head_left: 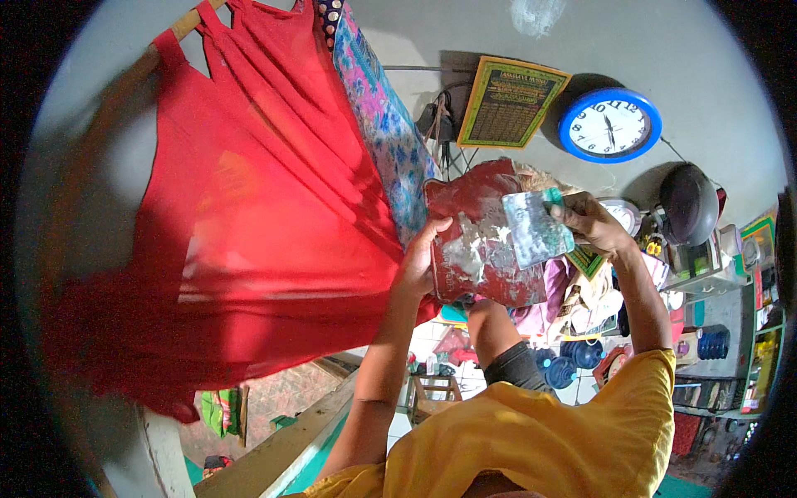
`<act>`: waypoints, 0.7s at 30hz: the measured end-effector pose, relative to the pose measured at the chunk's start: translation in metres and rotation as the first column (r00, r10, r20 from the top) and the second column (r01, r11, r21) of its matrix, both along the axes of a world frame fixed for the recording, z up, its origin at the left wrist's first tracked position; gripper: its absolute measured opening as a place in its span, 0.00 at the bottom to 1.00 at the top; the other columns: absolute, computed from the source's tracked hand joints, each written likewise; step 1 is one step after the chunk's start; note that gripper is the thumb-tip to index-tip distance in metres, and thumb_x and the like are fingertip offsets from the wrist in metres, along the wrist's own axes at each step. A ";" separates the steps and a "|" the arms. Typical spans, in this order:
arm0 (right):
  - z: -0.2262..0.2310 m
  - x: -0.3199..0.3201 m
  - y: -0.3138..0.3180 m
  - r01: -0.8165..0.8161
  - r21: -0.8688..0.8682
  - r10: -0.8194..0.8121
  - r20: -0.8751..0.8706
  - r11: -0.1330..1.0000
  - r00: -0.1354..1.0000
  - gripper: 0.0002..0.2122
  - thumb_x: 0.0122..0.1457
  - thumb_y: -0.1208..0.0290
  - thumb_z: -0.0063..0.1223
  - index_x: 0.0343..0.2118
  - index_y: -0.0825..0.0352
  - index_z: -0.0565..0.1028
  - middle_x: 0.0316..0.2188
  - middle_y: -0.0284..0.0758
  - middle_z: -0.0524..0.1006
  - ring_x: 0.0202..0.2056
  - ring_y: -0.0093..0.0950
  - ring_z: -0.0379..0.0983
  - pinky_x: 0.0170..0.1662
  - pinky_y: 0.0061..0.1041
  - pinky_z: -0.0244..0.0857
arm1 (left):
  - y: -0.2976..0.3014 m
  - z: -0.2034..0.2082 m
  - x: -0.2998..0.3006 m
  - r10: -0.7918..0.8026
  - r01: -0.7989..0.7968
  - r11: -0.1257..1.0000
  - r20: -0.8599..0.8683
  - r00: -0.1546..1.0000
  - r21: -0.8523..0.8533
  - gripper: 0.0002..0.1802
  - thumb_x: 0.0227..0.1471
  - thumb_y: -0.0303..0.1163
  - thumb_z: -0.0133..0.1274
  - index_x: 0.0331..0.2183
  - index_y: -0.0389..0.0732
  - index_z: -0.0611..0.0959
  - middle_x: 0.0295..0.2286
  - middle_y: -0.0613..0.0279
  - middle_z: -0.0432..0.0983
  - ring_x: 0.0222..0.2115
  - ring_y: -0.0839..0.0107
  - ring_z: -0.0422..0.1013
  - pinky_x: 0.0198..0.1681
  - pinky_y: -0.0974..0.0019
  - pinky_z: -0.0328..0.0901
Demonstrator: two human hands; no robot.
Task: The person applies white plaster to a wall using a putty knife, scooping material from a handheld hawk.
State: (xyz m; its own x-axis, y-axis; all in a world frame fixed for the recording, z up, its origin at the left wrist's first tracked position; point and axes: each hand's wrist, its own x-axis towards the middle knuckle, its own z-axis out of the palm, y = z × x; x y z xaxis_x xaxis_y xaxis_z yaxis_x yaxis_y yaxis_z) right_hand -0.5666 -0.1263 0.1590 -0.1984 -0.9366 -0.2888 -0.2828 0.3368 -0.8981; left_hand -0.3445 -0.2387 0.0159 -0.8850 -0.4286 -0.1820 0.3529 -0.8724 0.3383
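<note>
My left hand (423, 259) grips the left edge of a dark red flat board (465, 199), its thumb lying over the front. Grey-white paste is smeared across the board's face, and its lower corners look rounded. In my right hand (596, 226) is a flat, roughly rectangular scraper (535, 231), pinched at its upper right corner. The scraper is pale grey and smeared, with green showing at the edges. It overlaps the right part of the board in this view; whether the two touch I cannot tell.
A large red garment (274, 174) hangs at the left beside a blue floral cloth (386, 124). On the wall are a blue-rimmed clock (610, 125) and a framed panel (513, 103). A dark pan (689, 203) hangs right. Blue water jugs (584, 353) and a wooden stool (433, 398) stand below.
</note>
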 end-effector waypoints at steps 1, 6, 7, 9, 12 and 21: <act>-0.010 -0.005 0.002 -0.075 -0.011 0.075 0.116 0.997 0.990 0.16 0.48 0.58 0.55 0.29 0.70 0.73 0.20 0.26 0.70 0.21 0.14 0.63 0.23 0.14 0.57 | 0.004 0.005 0.005 0.016 -0.016 1.000 -0.008 1.000 -0.016 0.18 0.46 0.42 0.47 0.36 0.40 0.73 0.30 0.58 0.74 0.27 0.65 0.72 0.31 0.59 0.68; -0.010 0.004 0.016 -0.111 -0.065 0.118 0.122 0.992 0.985 0.14 0.49 0.62 0.56 0.27 0.70 0.73 0.20 0.25 0.70 0.21 0.13 0.62 0.23 0.14 0.55 | 0.024 0.038 0.033 0.098 -0.093 0.993 -0.070 0.993 0.070 0.18 0.46 0.41 0.47 0.37 0.39 0.74 0.29 0.58 0.74 0.26 0.66 0.72 0.30 0.63 0.68; -0.006 0.008 0.020 -0.114 -0.074 0.119 0.080 0.991 0.990 0.13 0.49 0.62 0.56 0.27 0.70 0.73 0.20 0.25 0.70 0.21 0.13 0.61 0.23 0.14 0.54 | 0.026 0.037 0.040 0.075 -0.065 0.995 -0.125 0.989 0.080 0.18 0.46 0.41 0.47 0.37 0.39 0.74 0.30 0.58 0.74 0.26 0.66 0.72 0.31 0.63 0.68; -0.008 0.008 0.030 -0.069 -0.058 0.074 0.099 0.996 0.992 0.11 0.49 0.64 0.56 0.23 0.69 0.73 0.17 0.23 0.68 0.19 0.11 0.58 0.21 0.15 0.49 | 0.032 0.049 0.048 0.018 0.003 0.996 -0.240 0.971 0.088 0.19 0.46 0.41 0.47 0.37 0.39 0.74 0.30 0.58 0.74 0.26 0.65 0.72 0.31 0.62 0.68; -0.018 -0.007 0.053 -0.128 -0.055 0.120 -0.121 0.990 0.985 0.11 0.50 0.64 0.54 0.21 0.68 0.73 0.13 0.20 0.64 0.17 0.11 0.53 0.20 0.16 0.45 | 0.046 0.071 0.059 0.186 -0.156 0.959 -0.113 0.976 0.237 0.16 0.48 0.39 0.44 0.38 0.40 0.73 0.30 0.57 0.75 0.25 0.66 0.73 0.27 0.63 0.71; -0.051 -0.055 0.086 0.289 -0.243 -0.332 -0.158 0.926 0.930 0.14 0.52 0.58 0.50 0.22 0.67 0.71 0.17 0.24 0.67 0.21 0.14 0.59 0.22 0.18 0.54 | 0.055 0.062 0.090 0.276 -0.261 0.955 0.099 0.956 -0.144 0.21 0.47 0.42 0.43 0.41 0.39 0.71 0.34 0.58 0.73 0.32 0.66 0.72 0.35 0.61 0.67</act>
State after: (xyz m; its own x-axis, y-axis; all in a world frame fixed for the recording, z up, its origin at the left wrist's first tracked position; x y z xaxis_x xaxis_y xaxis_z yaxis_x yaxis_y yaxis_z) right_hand -0.6215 -0.0407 0.1082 -0.5206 -0.8536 -0.0169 -0.3699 0.2433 -0.8966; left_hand -0.2543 -0.1835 0.0781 -0.7098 -0.6738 -0.2052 0.5196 -0.6976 0.4934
